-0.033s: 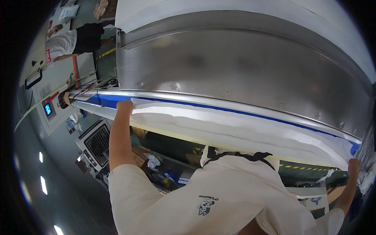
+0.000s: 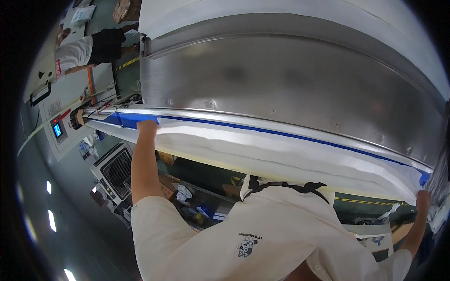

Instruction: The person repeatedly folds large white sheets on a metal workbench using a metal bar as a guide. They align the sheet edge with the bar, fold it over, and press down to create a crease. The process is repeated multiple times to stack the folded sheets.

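A long white fabric sheet (image 2: 262, 150) is spread lengthwise in front of me, gently rippled, along a metal rail edged by a blue strip (image 2: 262, 132). At its left end my left hand (image 2: 147, 125) is closed on the edge, beside a wider blue part of the strip. Far to the right, my right hand (image 2: 423, 196) is closed around the other end, close to a blue patch. My arms are spread wide. The fingertips of both hands are mostly hidden.
A broad metal panel (image 2: 290, 75) rises beyond the rail, with white material (image 2: 328, 14) above it. A person (image 2: 79, 50) stands at the far left, near a control box with a lit screen (image 2: 57, 131). Below the sheet lies a cluttered shelf (image 2: 220, 201).
My left hand has shifted very slightly to the left with the sheet's end. My right hand stays about where it was.
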The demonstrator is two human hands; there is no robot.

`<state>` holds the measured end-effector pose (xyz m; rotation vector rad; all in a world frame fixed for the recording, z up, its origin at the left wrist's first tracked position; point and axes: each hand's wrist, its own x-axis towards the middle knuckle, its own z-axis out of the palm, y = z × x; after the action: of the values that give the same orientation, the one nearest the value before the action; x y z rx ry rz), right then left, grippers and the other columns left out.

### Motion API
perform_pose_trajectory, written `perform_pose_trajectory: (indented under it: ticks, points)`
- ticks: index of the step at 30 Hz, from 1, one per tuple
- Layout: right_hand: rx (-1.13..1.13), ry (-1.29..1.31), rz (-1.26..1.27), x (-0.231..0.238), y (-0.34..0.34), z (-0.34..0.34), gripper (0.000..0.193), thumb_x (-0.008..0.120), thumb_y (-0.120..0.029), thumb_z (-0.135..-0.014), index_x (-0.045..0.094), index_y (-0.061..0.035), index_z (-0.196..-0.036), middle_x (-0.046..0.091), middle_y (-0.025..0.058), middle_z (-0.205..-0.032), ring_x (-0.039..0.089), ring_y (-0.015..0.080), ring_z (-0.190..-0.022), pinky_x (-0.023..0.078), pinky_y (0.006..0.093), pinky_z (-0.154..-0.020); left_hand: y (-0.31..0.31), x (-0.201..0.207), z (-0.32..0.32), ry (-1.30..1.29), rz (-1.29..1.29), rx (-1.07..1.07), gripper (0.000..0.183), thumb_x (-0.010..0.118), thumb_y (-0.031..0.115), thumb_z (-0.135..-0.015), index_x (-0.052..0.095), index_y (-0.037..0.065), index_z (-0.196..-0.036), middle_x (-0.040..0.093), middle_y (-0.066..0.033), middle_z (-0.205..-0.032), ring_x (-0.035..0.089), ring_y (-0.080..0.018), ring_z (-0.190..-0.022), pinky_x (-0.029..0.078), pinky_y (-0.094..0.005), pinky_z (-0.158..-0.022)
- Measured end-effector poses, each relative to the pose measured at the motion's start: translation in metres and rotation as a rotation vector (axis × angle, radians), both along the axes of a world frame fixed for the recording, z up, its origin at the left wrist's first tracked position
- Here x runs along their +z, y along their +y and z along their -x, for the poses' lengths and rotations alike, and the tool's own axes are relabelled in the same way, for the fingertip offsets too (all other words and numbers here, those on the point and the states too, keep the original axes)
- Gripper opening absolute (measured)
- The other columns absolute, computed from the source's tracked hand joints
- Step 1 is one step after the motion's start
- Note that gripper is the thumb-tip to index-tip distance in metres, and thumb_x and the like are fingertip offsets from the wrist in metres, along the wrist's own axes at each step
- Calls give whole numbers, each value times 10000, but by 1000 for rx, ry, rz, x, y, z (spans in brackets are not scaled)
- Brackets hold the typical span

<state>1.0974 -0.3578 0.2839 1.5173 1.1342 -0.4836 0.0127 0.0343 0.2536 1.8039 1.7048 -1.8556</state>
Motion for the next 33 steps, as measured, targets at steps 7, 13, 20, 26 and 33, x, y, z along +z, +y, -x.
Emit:
perform_pose_trajectory:
  ticks: [7, 13, 20, 26, 33]
  points:
    - [-114, 234, -135, 3, -29, 11, 286, 560, -84, -691, 570, -6, -966, 598, 200, -949, 562, 369, -899, 464, 412, -797, 27, -20, 20, -30, -243, -61, 173, 524, 106, -830, 603, 47, -973, 637, -160, -981, 616, -325, -920, 500, -399, -753]
    - [-287, 336, 106, -1, 71, 103, 474, 640, -191, -616, 591, -58, -1069, 607, 170, -1067, 566, 339, -1007, 457, 408, -862, 18, -34, 34, -303, -410, -15, 386, 523, 67, -812, 532, 125, -1193, 583, -127, -1137, 565, -291, -1019, 467, -395, -814]
    - [-323, 505, -126, -16, 109, 162, 416, 641, -244, -663, 602, -85, -1045, 627, 138, -1024, 583, 321, -967, 469, 405, -825, 22, -16, -38, -279, -418, 7, 327, 475, 85, -828, 541, 138, -1144, 607, -110, -1080, 569, -310, -996, 468, -437, -785]
    - [-235, 384, -252, -32, 124, 177, 259, 618, -212, -699, 622, -66, -914, 640, 143, -913, 598, 330, -889, 479, 432, -771, 21, -37, -6, -424, -546, 9, 332, 494, 111, -826, 546, 138, -1153, 610, -112, -1078, 567, -319, -998, 467, -438, -791]
    - [-170, 597, -621, -38, 229, 265, 135, 584, -194, -752, 606, -77, -817, 619, 151, -774, 591, 344, -751, 460, 436, -642, 63, -55, -111, -656, -871, -91, 238, 546, 242, -818, 626, 78, -970, 617, -134, -999, 585, -291, -928, 469, -395, -800]
